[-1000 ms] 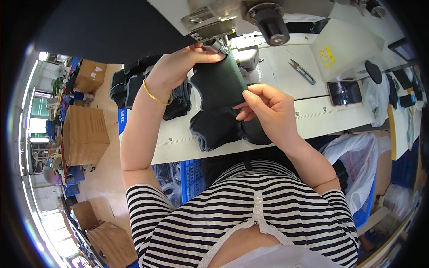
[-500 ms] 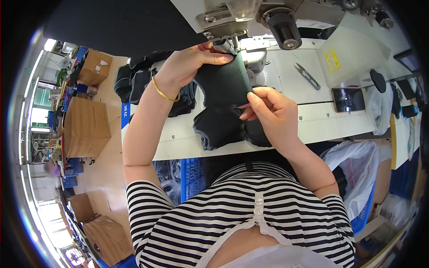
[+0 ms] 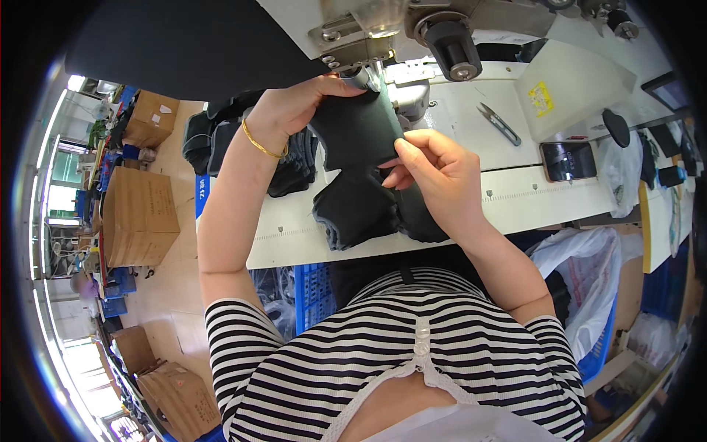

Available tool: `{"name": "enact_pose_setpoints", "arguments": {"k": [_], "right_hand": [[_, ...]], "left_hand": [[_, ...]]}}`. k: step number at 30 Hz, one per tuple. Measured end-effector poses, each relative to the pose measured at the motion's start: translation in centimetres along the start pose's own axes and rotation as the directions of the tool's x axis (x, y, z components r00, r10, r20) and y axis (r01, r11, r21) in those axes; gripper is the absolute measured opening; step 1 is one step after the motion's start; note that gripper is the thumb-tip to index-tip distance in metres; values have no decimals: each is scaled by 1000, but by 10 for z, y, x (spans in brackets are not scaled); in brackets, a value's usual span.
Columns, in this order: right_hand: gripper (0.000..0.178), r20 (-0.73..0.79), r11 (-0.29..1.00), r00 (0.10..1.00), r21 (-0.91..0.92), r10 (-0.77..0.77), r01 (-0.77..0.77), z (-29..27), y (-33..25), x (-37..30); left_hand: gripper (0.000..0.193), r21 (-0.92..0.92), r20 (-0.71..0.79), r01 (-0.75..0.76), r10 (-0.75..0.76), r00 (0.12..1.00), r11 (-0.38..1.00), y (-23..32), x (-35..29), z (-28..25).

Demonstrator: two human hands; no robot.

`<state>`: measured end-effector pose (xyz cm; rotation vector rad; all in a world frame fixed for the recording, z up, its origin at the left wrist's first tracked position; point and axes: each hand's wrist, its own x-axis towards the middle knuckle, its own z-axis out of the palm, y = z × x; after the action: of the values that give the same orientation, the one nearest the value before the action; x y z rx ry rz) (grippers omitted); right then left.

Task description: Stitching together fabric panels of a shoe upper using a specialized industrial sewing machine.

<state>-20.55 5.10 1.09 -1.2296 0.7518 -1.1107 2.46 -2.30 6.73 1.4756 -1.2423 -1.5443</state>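
A dark green-black fabric piece (image 3: 357, 129) lies under the needle area of the sewing machine (image 3: 361, 37). My left hand (image 3: 302, 103) rests on its upper left part, thumb pointing toward the presser foot; its other fingertips are hidden by the machine. With thumb and fingers closed, my right hand (image 3: 434, 166) pinches the fabric's right edge. Just below, nearer my body, a stack of dark cut pieces (image 3: 357, 214) lies at the table's front edge. More dark pieces (image 3: 291, 169) are piled left of the fabric, beyond my left wrist.
Thread snips (image 3: 499, 124) and a phone (image 3: 568, 161) lie on the white table (image 3: 508, 188) to the right. Below the table stand a blue crate (image 3: 315, 295) and a bin lined with a white plastic bag (image 3: 582, 280). Cardboard boxes (image 3: 140, 214) stand on the floor at left.
The fabric and my right hand have shifted slightly away from me, toward the machine. My left hand stays by the presser foot. The whole view has drifted a little left.
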Motion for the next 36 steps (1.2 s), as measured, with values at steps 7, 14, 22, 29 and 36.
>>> {"name": "enact_pose_setpoints", "arguments": {"k": [7, 14, 22, 29, 36], "right_hand": [[19, -1, 1000, 1000, 11, -23, 23, -1, 1, 10], [19, 2, 997, 998, -40, -61, 61, -1, 0, 18], [19, 8, 997, 997, -9, -75, 75, 5, 0, 26], [17, -27, 997, 997, -29, -69, 68, 5, 1, 30], [17, -8, 981, 985, -81, -175, 174, 0, 13, 23]], "left_hand": [[28, -42, -22, -219, 219, 976, 975, -6, 12, -6], [27, -477, 221, -327, 472, 854, 816, -14, 20, -25], [24, -357, 77, -425, 480, 874, 832, -9, 26, -30], [39, 794, -249, -400, 845, 474, 458, -40, -28, 48], [36, 725, -107, -590, 905, 412, 354, -52, -46, 70]]}}
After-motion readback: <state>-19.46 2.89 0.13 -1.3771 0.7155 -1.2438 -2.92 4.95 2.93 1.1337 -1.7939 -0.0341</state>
